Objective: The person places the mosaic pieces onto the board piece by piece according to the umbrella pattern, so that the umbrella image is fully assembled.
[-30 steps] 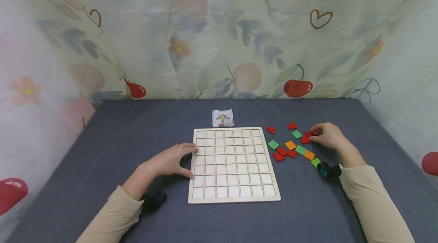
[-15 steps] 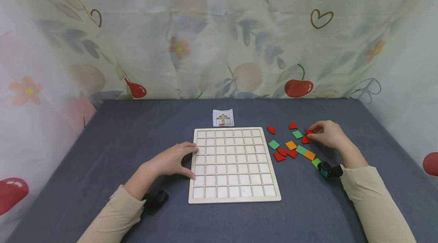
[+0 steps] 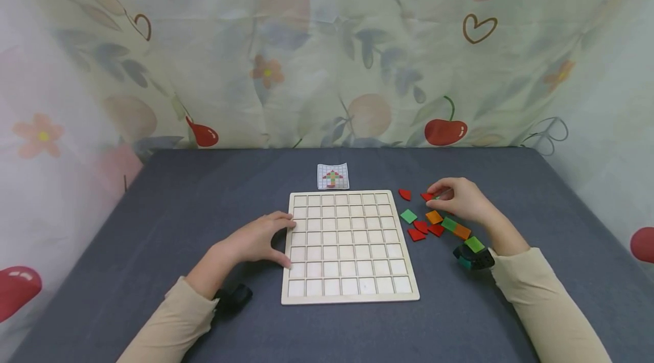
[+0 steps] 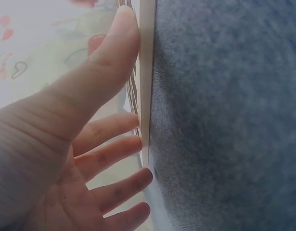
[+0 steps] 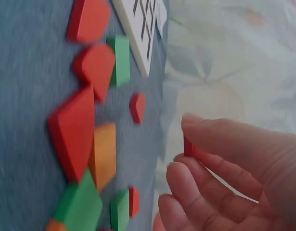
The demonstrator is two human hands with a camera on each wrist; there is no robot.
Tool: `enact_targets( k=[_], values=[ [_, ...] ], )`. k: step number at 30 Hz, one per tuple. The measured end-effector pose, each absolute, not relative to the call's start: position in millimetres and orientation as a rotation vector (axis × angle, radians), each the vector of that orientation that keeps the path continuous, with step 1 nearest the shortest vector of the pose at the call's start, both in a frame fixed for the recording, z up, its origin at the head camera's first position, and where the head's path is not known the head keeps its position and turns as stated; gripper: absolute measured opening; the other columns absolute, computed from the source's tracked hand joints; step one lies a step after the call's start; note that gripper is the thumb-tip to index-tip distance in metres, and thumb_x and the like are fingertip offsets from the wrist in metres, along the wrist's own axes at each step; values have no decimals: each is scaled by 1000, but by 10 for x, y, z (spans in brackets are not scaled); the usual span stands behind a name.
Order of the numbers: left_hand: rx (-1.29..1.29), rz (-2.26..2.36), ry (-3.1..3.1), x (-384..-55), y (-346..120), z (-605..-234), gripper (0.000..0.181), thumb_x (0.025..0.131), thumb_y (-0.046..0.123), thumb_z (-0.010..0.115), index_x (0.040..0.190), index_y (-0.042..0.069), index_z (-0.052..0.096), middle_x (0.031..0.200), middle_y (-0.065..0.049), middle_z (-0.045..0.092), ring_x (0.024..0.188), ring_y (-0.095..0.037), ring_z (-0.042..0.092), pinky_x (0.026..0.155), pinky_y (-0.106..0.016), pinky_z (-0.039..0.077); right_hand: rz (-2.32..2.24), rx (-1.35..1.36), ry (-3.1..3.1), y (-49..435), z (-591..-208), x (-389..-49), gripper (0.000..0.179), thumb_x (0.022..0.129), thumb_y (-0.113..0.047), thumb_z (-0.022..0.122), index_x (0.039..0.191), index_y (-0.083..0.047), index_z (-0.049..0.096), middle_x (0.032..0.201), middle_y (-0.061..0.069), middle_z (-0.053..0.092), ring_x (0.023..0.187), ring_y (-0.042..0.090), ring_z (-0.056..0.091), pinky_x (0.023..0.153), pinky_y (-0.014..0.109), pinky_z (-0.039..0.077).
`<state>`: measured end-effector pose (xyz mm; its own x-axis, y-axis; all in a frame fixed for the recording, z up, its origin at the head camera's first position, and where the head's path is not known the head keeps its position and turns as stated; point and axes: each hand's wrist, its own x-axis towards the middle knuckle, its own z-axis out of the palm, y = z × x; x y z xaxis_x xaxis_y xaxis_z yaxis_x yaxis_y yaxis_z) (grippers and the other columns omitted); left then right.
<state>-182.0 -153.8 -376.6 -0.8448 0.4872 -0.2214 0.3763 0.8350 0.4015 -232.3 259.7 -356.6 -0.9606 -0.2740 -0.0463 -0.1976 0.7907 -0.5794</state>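
In the head view, my left hand (image 3: 250, 241) touches the left edge of a wooden grid board (image 3: 349, 299), fingertips and thumb spread along it. The left wrist view shows its thumb on the pale board edge (image 4: 147, 72) and its fingers loosely extended. My right hand (image 3: 465, 199) pinches a red tile (image 3: 426, 196) between thumb and fingers, beyond the board's right side. The right wrist view shows this red tile (image 5: 187, 147) held above the table, mostly covered by the fingertips. Beneath and around that hand lie loose tiles, including an orange tile (image 3: 434, 217) and a green tile (image 3: 409, 216).
A small card (image 3: 332, 176) with a coloured grid pattern lies behind the board. Several red, green and orange tiles are scattered to its right, among them a red tile (image 3: 405, 195). A patterned curtain (image 3: 337, 67) hangs behind the dark table (image 3: 214, 181).
My right hand has moved left from the far right of the tiles, carrying the red tile it pinches. The left hand and the board have stayed in place.
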Motion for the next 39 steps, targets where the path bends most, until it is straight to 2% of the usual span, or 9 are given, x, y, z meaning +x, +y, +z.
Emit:
enact_targets(
  k=[4,11,18,27,39],
  values=[
    [662,501,2696,-1822,-1535,-3757,85,67,45,80,135,5,48,144,-14,40,132,-31,40,106,-47,37,-966,-401,2799,2477,-3591,-2313,28,84,-19,69,104,-1,65,96,14,68,79,16,61,66,26,50],
    [651,508,2691,-1826,-1526,-3765,85,67,42,81,135,4,47,145,-15,39,133,-31,39,107,-46,36,-958,-485,2764,2258,-3618,-2331,28,84,-18,69,105,-1,65,93,13,67,79,17,60,66,26,50],
    [650,520,2691,-1830,-1517,-3768,83,66,41,82,132,3,49,147,-16,37,136,-33,35,110,-47,33,-1003,-593,2717,2050,-3677,-2369,25,83,-13,69,105,-2,66,96,13,68,79,16,61,69,26,51],
    [664,515,2689,-1847,-1510,-3767,81,65,39,83,130,2,50,146,-17,38,135,-33,36,110,-47,33,-996,-684,2705,1779,-3707,-2403,24,81,-13,71,104,-4,67,99,13,68,76,16,62,68,26,51],
    [667,509,2684,-1848,-1517,-3757,82,65,40,83,130,2,49,146,-17,38,135,-33,37,110,-47,33,-978,-823,2638,1454,-3697,-2450,22,83,-9,67,104,-3,67,102,12,68,82,20,66,77,32,54]
  ],
)
